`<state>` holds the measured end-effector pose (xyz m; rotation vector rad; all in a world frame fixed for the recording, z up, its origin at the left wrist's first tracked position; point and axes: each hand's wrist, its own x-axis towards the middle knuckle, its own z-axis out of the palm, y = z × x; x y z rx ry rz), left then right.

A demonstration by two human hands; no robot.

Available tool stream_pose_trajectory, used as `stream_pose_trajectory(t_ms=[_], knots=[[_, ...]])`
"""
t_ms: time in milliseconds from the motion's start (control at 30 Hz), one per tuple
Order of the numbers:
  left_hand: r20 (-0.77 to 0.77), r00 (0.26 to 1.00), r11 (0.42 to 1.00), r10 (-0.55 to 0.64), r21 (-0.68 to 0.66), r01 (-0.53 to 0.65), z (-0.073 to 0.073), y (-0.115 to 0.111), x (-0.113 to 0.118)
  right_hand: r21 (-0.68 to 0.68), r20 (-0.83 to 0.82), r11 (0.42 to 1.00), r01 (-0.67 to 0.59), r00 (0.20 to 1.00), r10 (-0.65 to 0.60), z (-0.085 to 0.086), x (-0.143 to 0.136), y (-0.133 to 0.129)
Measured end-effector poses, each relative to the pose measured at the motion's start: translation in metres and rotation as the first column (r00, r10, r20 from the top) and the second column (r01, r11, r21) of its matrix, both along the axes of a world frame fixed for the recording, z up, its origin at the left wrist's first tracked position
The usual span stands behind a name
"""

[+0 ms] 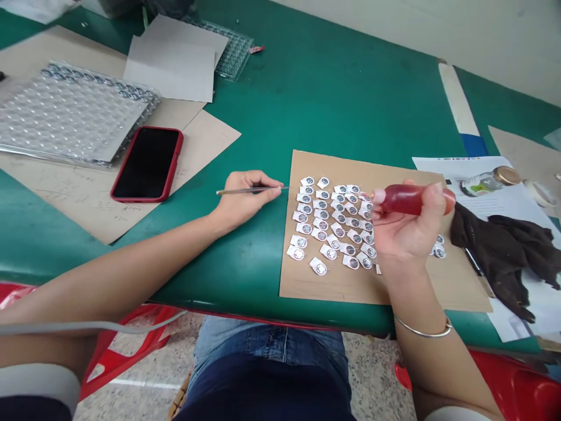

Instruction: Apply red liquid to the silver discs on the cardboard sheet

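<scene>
My left hand [245, 199] is closed on a thin pointed tool [241, 190], pinched near its fine tip; whether it is a needle, brush or tweezers I cannot tell. The tip reaches the left edge of a brown cardboard sheet [333, 289]. Over the sheet, my right hand [405, 234] grips a red squeeze bottle [401, 199] lying nearly level, its narrow nozzle pointing left. Small round black-and-white pieces on white paper tabs [319, 266] lie in rough columns on the cardboard below the nozzle. Some are hidden behind my right hand and wrist.
A phone in a red case [146, 165] and clear bubbled plastic trays [74, 114] lie at left on brown paper. Grey card [175, 61] rests behind them. To the right are a glass jar [488, 181], a dark cloth [508, 245] and a pen [473, 261] on white paper.
</scene>
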<state>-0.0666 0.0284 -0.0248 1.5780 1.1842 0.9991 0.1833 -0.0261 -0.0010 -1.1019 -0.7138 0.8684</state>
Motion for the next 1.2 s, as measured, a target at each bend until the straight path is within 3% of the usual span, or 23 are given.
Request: stream_pose_trajectory(t_ms=[167, 267, 333, 500, 667, 800, 900, 1033, 1133, 1200], knots=[[0.078, 0.983, 0.986, 0.165, -0.051, -0.161, -0.012, 0.026, -0.009, -0.140, -0.210, 0.983, -0.115, 0.974, 0.084, 0.000, 0.033, 0.012], [0.139, 0.974, 0.984, 0.177, -0.027, -0.175, -0.014, 0.026, -0.009, -0.131, -0.151, 0.970, -0.203, 0.972, 0.183, -0.007, 0.044, 0.018], [0.153, 0.970, 0.982, 0.188, -0.018, -0.187, -0.013, 0.022, -0.006, -0.110, -0.131, 0.976, -0.188, 0.976, 0.173, -0.011, 0.048, 0.021], [0.082, 0.994, 0.997, 0.068, -0.054, -0.063, 0.004, 0.027, 0.013, 0.002, -0.075, 0.978, -0.209, 0.975, 0.208, -0.013, 0.054, 0.025], [0.079, 0.994, 0.998, 0.069, 0.007, -0.070, 0.011, 0.085, 0.057, 0.045, -0.085, 0.961, -0.272, 0.958, 0.275, -0.001, 0.079, 0.022], [0.083, 0.991, 0.994, 0.107, 0.011, -0.108, -0.001, 0.136, 0.091, 0.130, -0.090, 0.967, -0.220, 0.968, 0.233, 0.012, 0.122, 0.016], [0.057, 0.993, 0.994, 0.103, 0.035, -0.105, -0.012, 0.154, 0.107, 0.199, -0.112, 0.965, -0.169, 0.975, 0.194, 0.020, 0.141, 0.011], [-0.020, 0.998, 0.996, 0.065, 0.062, -0.063, -0.021, 0.156, 0.113, 0.136, -0.075, 0.958, -0.254, 0.961, 0.266, 0.033, 0.128, 0.007], [-0.072, 0.996, 0.994, 0.061, 0.090, -0.055, -0.023, 0.147, 0.112, 0.097, -0.185, 0.946, -0.308, 0.929, 0.322, 0.038, 0.111, 0.002], [-0.112, 0.992, 0.992, 0.065, 0.117, -0.052, -0.024, 0.140, 0.112, 0.112, -0.176, 0.969, -0.220, 0.955, 0.237, 0.032, 0.109, 0.000]])
